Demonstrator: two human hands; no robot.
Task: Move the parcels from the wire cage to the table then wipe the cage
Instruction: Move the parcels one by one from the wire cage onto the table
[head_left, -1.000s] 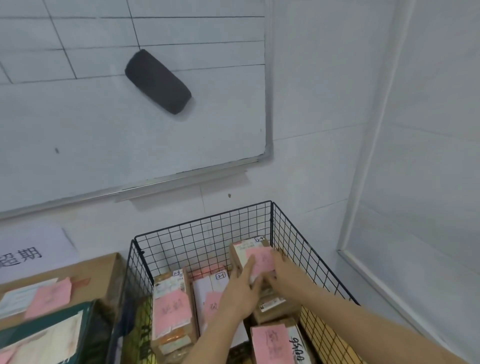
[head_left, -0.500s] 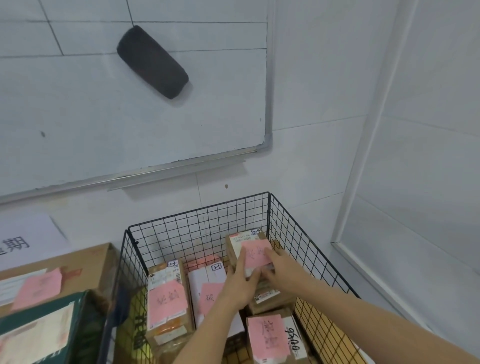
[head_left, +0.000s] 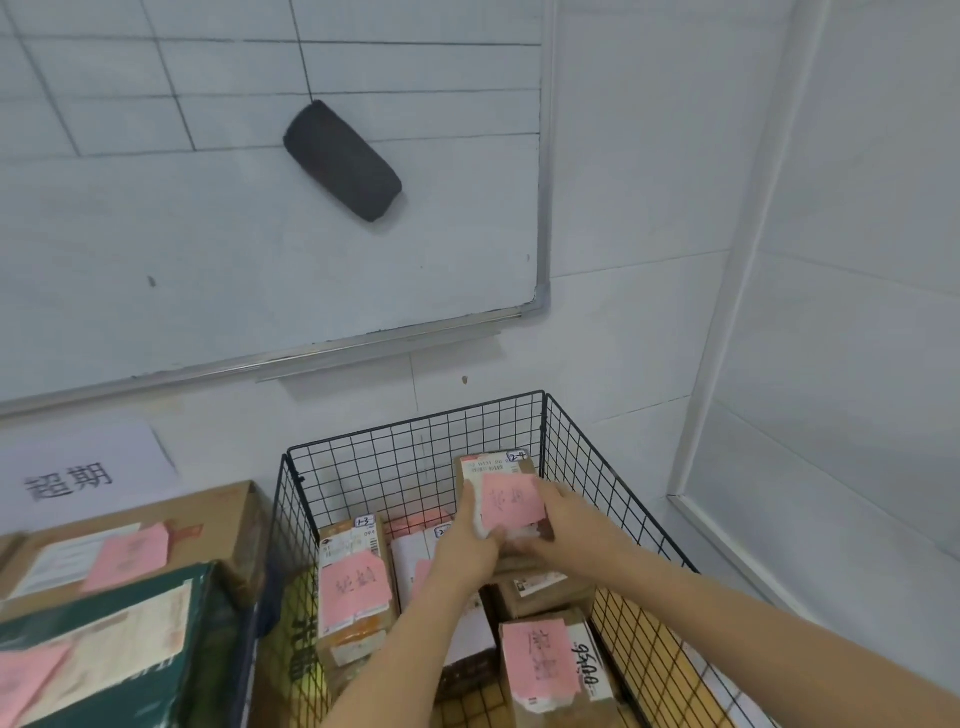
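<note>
A black wire cage (head_left: 415, 457) stands against the white wall and holds several cardboard parcels with pink notes. Both hands grip one small brown parcel (head_left: 498, 473) with a pink note, at the cage's back right. My left hand (head_left: 467, 545) holds its left side and my right hand (head_left: 566, 525) its right side. Other parcels lie below: one marked 1-3 (head_left: 353, 582) at the left, a white one (head_left: 410, 556) in the middle partly hidden by my left arm, and one with a pink note (head_left: 545, 665) at the front right.
Big cardboard boxes (head_left: 156, 540) and a dark green box (head_left: 104, 639) with pink notes sit left of the cage. A whiteboard (head_left: 208, 234) with a black eraser (head_left: 343, 161) hangs on the wall above. A white panel wall (head_left: 831, 364) closes the right side.
Both hands have kept hold of the small parcel, which sits slightly higher against the cage's back wall than before. The head view has shifted.
</note>
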